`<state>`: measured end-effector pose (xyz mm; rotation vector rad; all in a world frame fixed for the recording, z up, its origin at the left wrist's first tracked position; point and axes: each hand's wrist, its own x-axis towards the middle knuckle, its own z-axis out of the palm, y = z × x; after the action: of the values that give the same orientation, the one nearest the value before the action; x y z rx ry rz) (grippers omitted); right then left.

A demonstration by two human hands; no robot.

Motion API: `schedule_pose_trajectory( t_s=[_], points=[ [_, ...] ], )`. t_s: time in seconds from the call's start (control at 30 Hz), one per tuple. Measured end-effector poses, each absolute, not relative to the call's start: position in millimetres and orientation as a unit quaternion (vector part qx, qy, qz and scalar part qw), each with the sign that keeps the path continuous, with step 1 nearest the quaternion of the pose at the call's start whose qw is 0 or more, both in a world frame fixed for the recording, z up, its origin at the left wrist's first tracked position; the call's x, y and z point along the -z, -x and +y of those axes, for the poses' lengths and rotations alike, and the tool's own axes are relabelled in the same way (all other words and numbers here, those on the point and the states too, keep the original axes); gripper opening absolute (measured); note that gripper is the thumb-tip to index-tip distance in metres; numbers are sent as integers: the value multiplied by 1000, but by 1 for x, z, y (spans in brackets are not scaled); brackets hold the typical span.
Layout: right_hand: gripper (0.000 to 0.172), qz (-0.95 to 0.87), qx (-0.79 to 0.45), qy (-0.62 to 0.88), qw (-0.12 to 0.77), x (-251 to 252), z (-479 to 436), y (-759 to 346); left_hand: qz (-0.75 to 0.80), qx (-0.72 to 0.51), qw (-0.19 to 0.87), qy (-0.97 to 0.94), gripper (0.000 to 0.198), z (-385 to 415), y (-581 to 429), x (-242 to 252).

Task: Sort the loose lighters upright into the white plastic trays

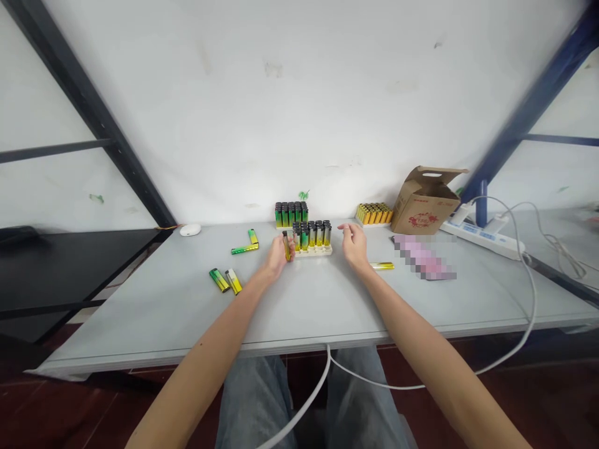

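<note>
My left hand (279, 254) is closed round a lighter (287, 246) with a gold, shiny body, held upright just left of a cream rack (314, 251). Several green, yellow and silvery lighters (319, 234) with black tops stand in that rack. To its right is my right hand (354, 245), fingers loosely bent and slightly apart, with nothing visible in them. A yellow lighter (384, 266) lies beside my right wrist. On the left of the table lie loose lighters: a green one (244, 249), a shorter-looking one (253, 237), a dark green one (219, 280) and a yellow-white one (233, 282).
Behind stand a full block of green lighters (291, 215) and a tray of yellow cylinders (375, 214). An open cardboard box (425, 202), a power strip (486, 239) with white cables, and a blurred pink item (423, 255) are right. A white case (190, 230) sits back left.
</note>
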<state>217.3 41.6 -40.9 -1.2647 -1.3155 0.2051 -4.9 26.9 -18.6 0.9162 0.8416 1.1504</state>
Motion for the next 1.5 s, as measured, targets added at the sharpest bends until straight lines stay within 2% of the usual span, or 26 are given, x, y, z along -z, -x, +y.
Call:
schedule_pose_trajectory(
  t_s=[0.17,0.27,0.57,0.87,1.07,1.3,1.5],
  points=[
    [34,-543,-56,539,641,38,38,-216,393,-511,634,-428,20,26,4,23],
    [35,-546,-88,524,647,39,39,-215,404,-496,625,-447,25,22,3,23],
    [35,-579,-115,484,646,33,31,-209,348,-449,669,-479,19,16,3,18],
    [28,-682,-130,439,570,19,10,-189,337,-391,652,-555,37,14,0,28],
    [23,-702,-221,387,556,20,6,-176,337,-389,630,-581,41,12,-1,25],
    [29,-668,-343,372,545,19,9,-174,349,-404,588,-607,44,12,-3,28],
    [33,-639,-407,358,546,19,10,-175,348,-405,523,-665,34,10,-5,30]
  ],
)
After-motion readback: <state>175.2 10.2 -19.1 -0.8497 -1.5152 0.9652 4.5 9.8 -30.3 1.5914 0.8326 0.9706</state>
